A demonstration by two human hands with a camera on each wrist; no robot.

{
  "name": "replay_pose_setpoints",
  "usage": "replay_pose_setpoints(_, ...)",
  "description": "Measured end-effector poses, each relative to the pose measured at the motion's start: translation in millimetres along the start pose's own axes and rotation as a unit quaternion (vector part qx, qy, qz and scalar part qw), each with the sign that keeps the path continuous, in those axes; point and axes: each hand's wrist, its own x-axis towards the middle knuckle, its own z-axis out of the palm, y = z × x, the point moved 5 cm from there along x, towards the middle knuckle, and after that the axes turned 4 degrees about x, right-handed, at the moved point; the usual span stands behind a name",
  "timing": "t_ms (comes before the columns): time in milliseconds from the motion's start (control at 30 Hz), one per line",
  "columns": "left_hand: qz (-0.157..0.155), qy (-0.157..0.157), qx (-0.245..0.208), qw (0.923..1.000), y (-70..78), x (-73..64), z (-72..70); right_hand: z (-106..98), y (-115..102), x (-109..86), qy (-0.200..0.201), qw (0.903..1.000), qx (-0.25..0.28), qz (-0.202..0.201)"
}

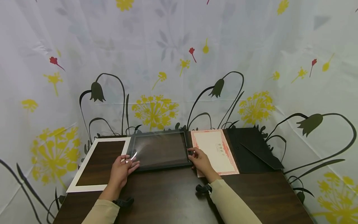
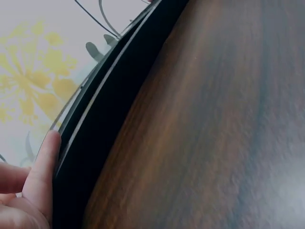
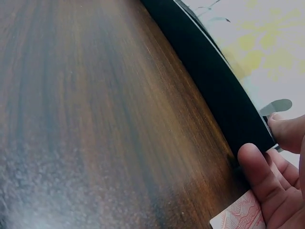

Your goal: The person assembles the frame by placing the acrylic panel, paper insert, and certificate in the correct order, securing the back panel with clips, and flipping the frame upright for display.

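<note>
A black picture frame (image 1: pixel 170 165) lies on the table in the head view, with a clear sheet (image 1: pixel 156 146) over it. The sheet sticks out past the frame's left side and carries a bright glare. My left hand (image 1: pixel 121 169) holds the sheet near its front left corner; in the left wrist view one finger (image 2: pixel 45 167) lies along the edge. At the front right corner my right hand (image 1: pixel 199 160) grips the frame, thumb (image 3: pixel 288 133) on top and a fingertip against the outer side.
A white mat board (image 1: pixel 89 188) with a rectangular opening lies at the left. Right of the frame is a cream certificate (image 1: pixel 212 149) with a red border, then a black backing board (image 1: pixel 246 155) with a stand flap. A flowered curtain (image 1: pixel 173 62) hangs behind the dark wooden table (image 1: pixel 167 196).
</note>
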Motion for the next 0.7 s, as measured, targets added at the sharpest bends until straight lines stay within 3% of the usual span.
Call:
replay_pose_setpoints(333, -0.014, -0.005, -0.005, 0.9999, 5.7, 5.8, 1.2, -4.0, -3.0, 5.3, -0.011, 0.9998, 0.011, -0.015)
replay_pose_setpoints(700, -0.011, -0.006, 0.015, 0.9998, 5.0, 1.1, 4.4, -3.8, 1.4, 2.1, -0.014, 0.9998, 0.017, 0.002)
